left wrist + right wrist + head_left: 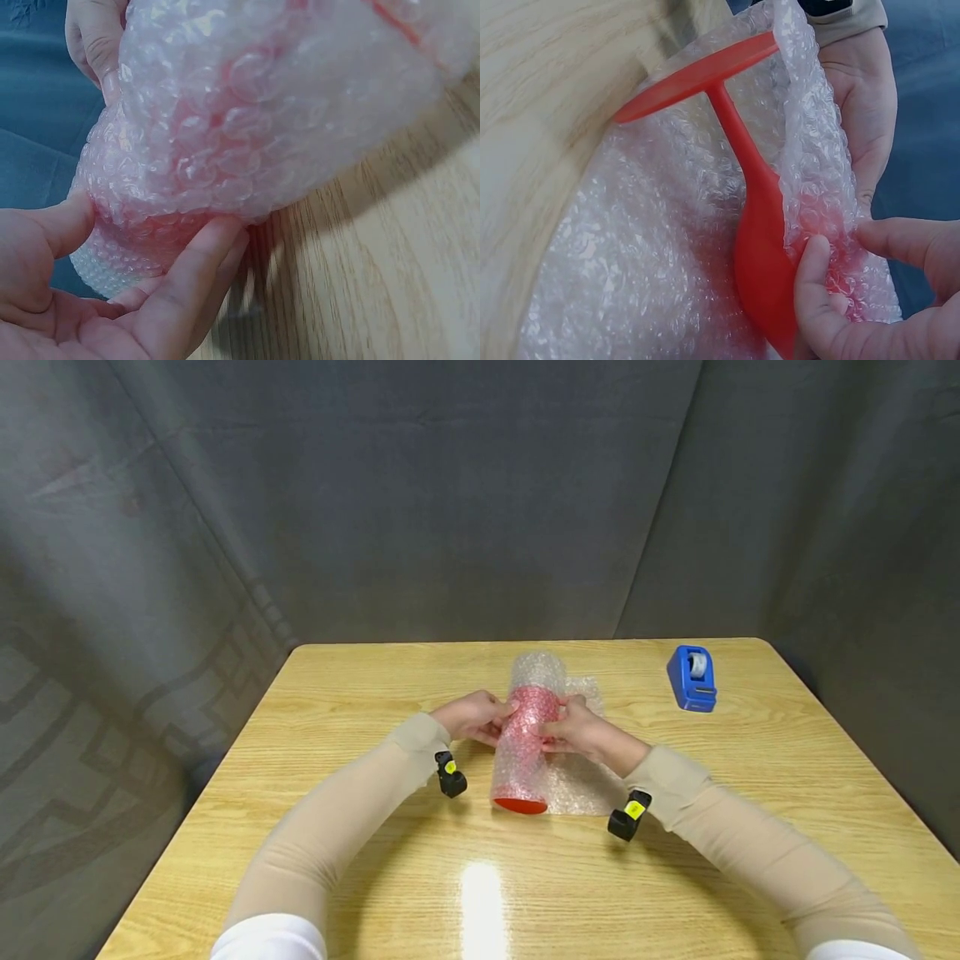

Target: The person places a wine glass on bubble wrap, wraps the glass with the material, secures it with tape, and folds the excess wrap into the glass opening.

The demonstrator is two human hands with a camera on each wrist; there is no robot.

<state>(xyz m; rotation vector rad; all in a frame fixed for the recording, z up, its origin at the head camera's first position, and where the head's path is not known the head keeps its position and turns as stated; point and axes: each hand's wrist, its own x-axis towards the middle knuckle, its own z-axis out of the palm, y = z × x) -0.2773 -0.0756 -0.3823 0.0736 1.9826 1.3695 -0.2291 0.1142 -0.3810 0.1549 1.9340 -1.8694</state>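
A red wine glass [757, 240] lies on its side, partly rolled in clear bubble wrap [538, 670]. Its round foot points toward me, and the right wrist view shows stem and bowl within the open side of the wrap. My left hand [474, 714] grips the wrapped bowl from the left, with the thumb on one side and the fingers curled under it in the left wrist view. On the other side, my right hand [588, 732] pinches the edge of the bubble wrap against the bowl. A flat part of the sheet lies under and beside that hand.
A blue tape dispenser [693, 678] with a roll of tape stands at the back right of the wooden table [315, 718]. Grey curtains [450, 527] hang behind the table and at both sides.
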